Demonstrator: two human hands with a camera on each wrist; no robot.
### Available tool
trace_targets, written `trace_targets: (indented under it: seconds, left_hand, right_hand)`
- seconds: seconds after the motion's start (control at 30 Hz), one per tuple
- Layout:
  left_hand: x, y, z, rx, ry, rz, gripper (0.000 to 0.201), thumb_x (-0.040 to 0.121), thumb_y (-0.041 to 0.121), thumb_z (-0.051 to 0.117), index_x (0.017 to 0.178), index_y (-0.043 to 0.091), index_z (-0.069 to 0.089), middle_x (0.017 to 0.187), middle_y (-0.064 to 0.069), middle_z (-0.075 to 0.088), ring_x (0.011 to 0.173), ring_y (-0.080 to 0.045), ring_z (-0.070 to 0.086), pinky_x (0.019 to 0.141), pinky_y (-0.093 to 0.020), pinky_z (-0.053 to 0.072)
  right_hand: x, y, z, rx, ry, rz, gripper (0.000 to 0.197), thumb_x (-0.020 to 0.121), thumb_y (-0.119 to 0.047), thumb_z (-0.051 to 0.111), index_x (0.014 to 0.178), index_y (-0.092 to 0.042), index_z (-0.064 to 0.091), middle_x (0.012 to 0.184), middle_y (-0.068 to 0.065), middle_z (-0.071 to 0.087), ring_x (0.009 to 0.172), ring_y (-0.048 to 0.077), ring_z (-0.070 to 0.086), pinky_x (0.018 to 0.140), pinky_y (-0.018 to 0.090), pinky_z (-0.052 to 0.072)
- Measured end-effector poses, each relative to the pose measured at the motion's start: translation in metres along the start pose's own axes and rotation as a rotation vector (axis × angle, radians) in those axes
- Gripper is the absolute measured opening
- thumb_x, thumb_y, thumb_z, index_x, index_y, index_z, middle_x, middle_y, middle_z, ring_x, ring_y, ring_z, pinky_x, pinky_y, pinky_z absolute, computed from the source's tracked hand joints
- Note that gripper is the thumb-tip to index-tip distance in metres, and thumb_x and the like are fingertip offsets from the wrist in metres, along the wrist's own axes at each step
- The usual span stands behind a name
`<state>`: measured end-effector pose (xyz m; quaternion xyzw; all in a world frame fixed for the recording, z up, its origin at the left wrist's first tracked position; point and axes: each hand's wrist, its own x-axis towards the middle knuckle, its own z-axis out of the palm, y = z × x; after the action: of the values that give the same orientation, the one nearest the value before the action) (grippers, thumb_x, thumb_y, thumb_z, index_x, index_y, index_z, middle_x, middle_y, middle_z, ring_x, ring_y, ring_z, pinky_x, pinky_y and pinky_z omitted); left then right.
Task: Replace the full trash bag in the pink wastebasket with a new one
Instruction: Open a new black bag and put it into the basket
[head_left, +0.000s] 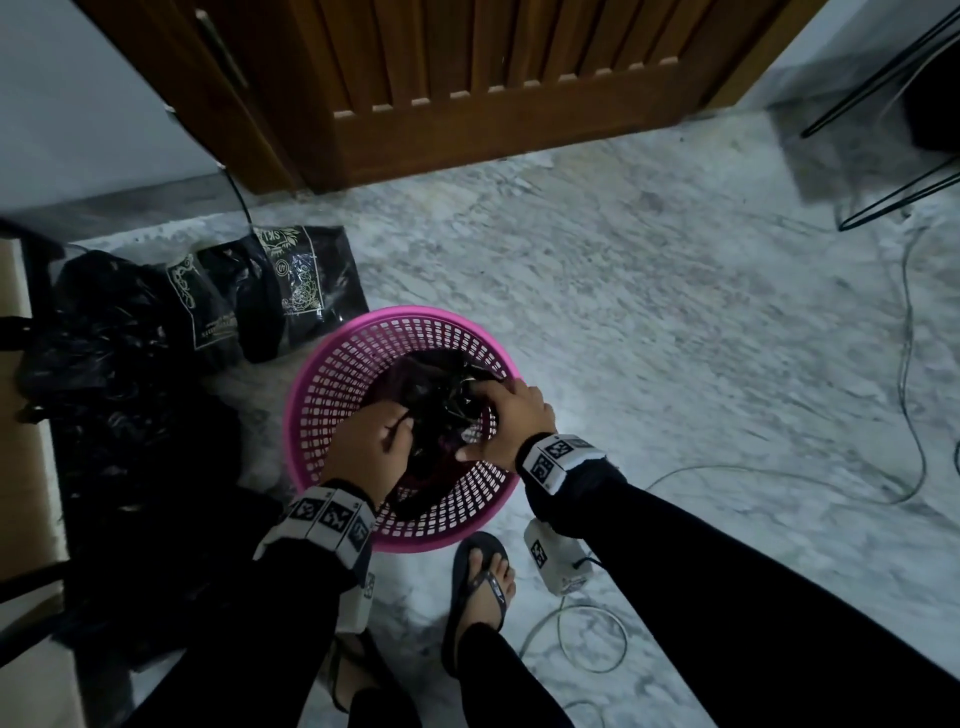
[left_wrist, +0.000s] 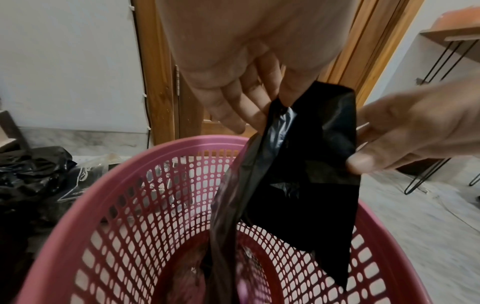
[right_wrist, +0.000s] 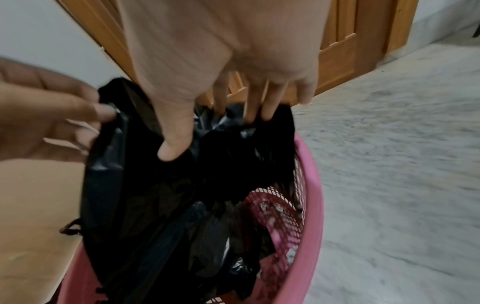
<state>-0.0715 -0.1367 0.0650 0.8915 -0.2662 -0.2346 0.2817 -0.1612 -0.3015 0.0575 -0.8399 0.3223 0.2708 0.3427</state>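
Note:
The pink lattice wastebasket (head_left: 415, 313) stands on the marble floor in front of my feet. A fresh black trash bag (head_left: 441, 410) hangs partly inside it, still crumpled and mostly folded. My left hand (head_left: 400, 431) pinches the bag's near-left edge between thumb and fingers. My right hand (head_left: 483, 421) grips the opposite edge. In the left wrist view, my left hand (left_wrist: 275, 102) holds the bag (left_wrist: 298, 174) above the basket (left_wrist: 182, 142). In the right wrist view, my right hand (right_wrist: 215, 133) has its thumb and fingers on the bag (right_wrist: 168, 205) over the basket's rim (right_wrist: 311, 195).
A full, crinkled black trash bag (head_left: 104, 374) lies on the floor to the left, with a printed black packet (head_left: 280, 291) beside it. A wooden door (head_left: 467, 78) is ahead. Cables (head_left: 909, 364) trail on the right near black hairpin legs (head_left: 883, 78). My sandalled foot (head_left: 478, 597) is by the basket.

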Motion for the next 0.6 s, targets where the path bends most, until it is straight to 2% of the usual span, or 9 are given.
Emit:
trace_targets:
  seconds: [0.1, 0.17, 0.27, 0.33, 0.37, 0.43, 0.5, 0.57, 0.6]
  left_hand:
    - [-0.003, 0.000, -0.014, -0.005, -0.013, -0.080, 0.009, 0.087, 0.013, 0.055, 0.082, 0.008, 0.060, 0.067, 0.003, 0.057, 0.066, -0.010, 0.047, 0.058, -0.004, 0.029]
    - [-0.005, -0.003, -0.020, -0.036, -0.012, -0.124, 0.008, 0.086, 0.014, 0.057, 0.078, 0.014, 0.055, 0.061, 0.011, 0.050, 0.060, -0.008, 0.047, 0.057, -0.007, 0.029]
    - [-0.010, -0.010, -0.027, -0.027, -0.004, -0.135, 0.007, 0.084, 0.013, 0.058, 0.078, 0.012, 0.056, 0.060, 0.016, 0.048, 0.058, 0.001, 0.046, 0.055, -0.010, 0.031]
    - [-0.014, -0.014, -0.032, -0.037, 0.005, -0.155, 0.006, 0.084, 0.012, 0.059, 0.079, 0.008, 0.058, 0.060, 0.016, 0.048, 0.058, -0.002, 0.048, 0.060, -0.021, 0.038]
    - [-0.017, -0.015, -0.034, -0.039, 0.016, -0.168, 0.006, 0.083, 0.012, 0.059, 0.082, 0.006, 0.058, 0.061, 0.014, 0.051, 0.059, -0.007, 0.052, 0.065, -0.025, 0.042]
    - [-0.021, -0.015, -0.038, -0.068, 0.054, -0.209, 0.020, 0.082, 0.014, 0.062, 0.099, 0.007, 0.057, 0.079, 0.003, 0.064, 0.078, -0.022, 0.063, 0.077, -0.032, 0.047]
    - [-0.023, -0.015, -0.043, -0.182, 0.106, -0.255, 0.051, 0.075, 0.016, 0.070, 0.121, 0.012, 0.048, 0.112, -0.003, 0.061, 0.104, -0.019, 0.058, 0.090, -0.030, 0.043]
    - [-0.022, -0.013, -0.048, -0.320, 0.139, -0.215, 0.076, 0.067, 0.018, 0.078, 0.132, 0.020, 0.038, 0.128, 0.003, 0.051, 0.116, -0.008, 0.048, 0.099, -0.025, 0.037]
    - [-0.020, -0.010, -0.050, -0.343, 0.139, -0.170, 0.080, 0.066, 0.020, 0.080, 0.133, 0.023, 0.036, 0.131, 0.004, 0.049, 0.118, -0.007, 0.047, 0.100, -0.025, 0.036]
  right_hand:
    - [0.002, -0.008, 0.009, 0.036, 0.229, -0.041, 0.074, 0.063, -0.045, 0.076, 0.129, -0.039, 0.044, 0.134, 0.008, 0.033, 0.123, 0.031, 0.031, 0.104, 0.043, 0.031]
    - [0.006, -0.016, 0.012, 0.053, 0.331, -0.067, 0.051, 0.071, -0.042, 0.069, 0.119, -0.031, 0.057, 0.134, 0.010, 0.036, 0.120, 0.033, 0.033, 0.102, 0.045, 0.032]
    - [0.007, -0.029, 0.014, 0.094, 0.389, -0.147, 0.032, 0.072, -0.031, 0.067, 0.103, -0.020, 0.067, 0.132, 0.013, 0.045, 0.118, 0.038, 0.038, 0.100, 0.051, 0.034]
    - [0.008, -0.036, 0.014, 0.093, 0.435, -0.215, 0.030, 0.070, -0.025, 0.063, 0.098, -0.017, 0.069, 0.131, 0.013, 0.050, 0.119, 0.040, 0.040, 0.102, 0.054, 0.032]
    - [0.009, -0.039, 0.014, 0.070, 0.446, -0.243, 0.031, 0.070, -0.025, 0.061, 0.099, -0.017, 0.068, 0.132, 0.011, 0.051, 0.121, 0.038, 0.040, 0.105, 0.056, 0.028]
    - [0.008, -0.046, 0.010, 0.038, 0.428, -0.273, 0.030, 0.075, -0.021, 0.058, 0.103, -0.014, 0.064, 0.131, 0.006, 0.053, 0.126, 0.031, 0.039, 0.112, 0.057, 0.014]
    - [0.004, -0.052, 0.005, 0.046, 0.384, -0.304, 0.025, 0.079, -0.017, 0.057, 0.103, -0.011, 0.061, 0.118, 0.006, 0.061, 0.121, 0.026, 0.047, 0.114, 0.054, 0.007]
    - [-0.002, -0.056, 0.000, 0.030, 0.323, -0.364, 0.022, 0.082, -0.013, 0.056, 0.103, -0.010, 0.059, 0.103, 0.009, 0.067, 0.109, 0.027, 0.055, 0.114, 0.051, 0.013]
    - [-0.005, -0.057, -0.001, 0.019, 0.292, -0.403, 0.022, 0.082, -0.011, 0.056, 0.104, -0.009, 0.059, 0.098, 0.011, 0.068, 0.102, 0.029, 0.059, 0.112, 0.049, 0.021]
